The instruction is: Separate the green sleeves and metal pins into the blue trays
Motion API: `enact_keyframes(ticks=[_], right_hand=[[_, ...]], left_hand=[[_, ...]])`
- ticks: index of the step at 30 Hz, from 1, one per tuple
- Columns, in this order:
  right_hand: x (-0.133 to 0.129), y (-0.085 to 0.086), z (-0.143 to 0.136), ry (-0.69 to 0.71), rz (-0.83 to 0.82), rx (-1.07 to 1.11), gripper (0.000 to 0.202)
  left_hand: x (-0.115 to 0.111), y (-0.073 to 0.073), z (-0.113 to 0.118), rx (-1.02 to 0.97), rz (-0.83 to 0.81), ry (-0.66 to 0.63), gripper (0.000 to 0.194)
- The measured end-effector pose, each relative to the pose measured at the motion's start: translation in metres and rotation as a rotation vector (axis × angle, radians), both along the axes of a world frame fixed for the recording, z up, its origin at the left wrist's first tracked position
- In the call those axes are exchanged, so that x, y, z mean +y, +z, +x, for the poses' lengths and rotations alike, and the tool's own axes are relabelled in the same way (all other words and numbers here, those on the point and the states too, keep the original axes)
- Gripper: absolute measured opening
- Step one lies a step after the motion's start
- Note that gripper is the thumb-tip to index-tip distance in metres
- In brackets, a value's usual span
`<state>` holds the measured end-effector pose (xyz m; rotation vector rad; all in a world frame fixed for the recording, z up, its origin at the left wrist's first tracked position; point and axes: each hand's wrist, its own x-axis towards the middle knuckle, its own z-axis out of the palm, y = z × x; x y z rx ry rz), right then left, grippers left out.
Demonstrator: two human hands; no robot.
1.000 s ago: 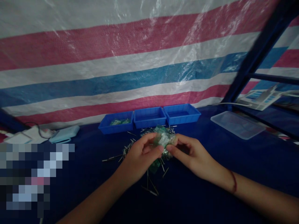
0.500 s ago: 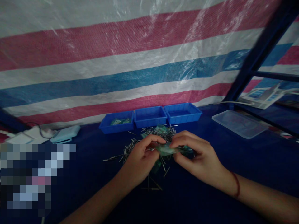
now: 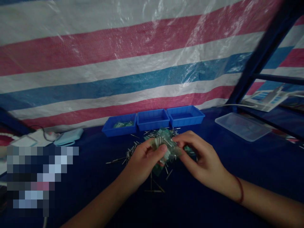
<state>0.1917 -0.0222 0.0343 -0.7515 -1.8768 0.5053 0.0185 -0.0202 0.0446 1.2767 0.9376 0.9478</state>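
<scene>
A small clear greenish plastic bag (image 3: 167, 148) is held up between my hands, with thin metal pieces that look like rivets inside. My left hand (image 3: 144, 161) grips its left side, thumb lying across the front. At the bag's right edge, my right hand (image 3: 199, 155) pinches the plastic between thumb and fingers. Beneath and behind them lies a loose pile of rivets (image 3: 131, 151), partly hidden by the hands. More green plastic (image 3: 158, 168) shows under the held bag. A few stray rivets (image 3: 154, 191) lie nearer to me.
Three blue trays stand in a row behind the pile. The left tray (image 3: 108, 129) has small filled bags in it; the middle tray (image 3: 153, 125) and right tray (image 3: 186, 119) adjoin it. A clear plastic lid (image 3: 244, 127) lies right, a light-blue case (image 3: 68, 137) left. Striped sheeting hangs behind.
The bag has been turned from nearly flat to upright, so its contents show. My left thumb has moved onto its front; my right hand stays at its right edge.
</scene>
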Motion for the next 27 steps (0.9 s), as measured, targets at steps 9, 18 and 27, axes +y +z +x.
enact_keyframes(ticks=[9, 18, 27], right_hand=[[-0.002, -0.008, -0.009, 0.228, -0.522, 0.103, 0.016], [0.005, -0.008, -0.004, 0.169, -0.495, 0.091, 0.016], [0.005, -0.007, -0.005, 0.13, -0.479, 0.066, 0.015]], left_hand=[[-0.002, -0.007, 0.002, 0.039, 0.116, -0.031, 0.016], [0.049, 0.021, -0.042, 0.319, 0.481, 0.431, 0.022], [0.104, 0.003, -0.107, 0.955, 0.564, 0.786, 0.037]])
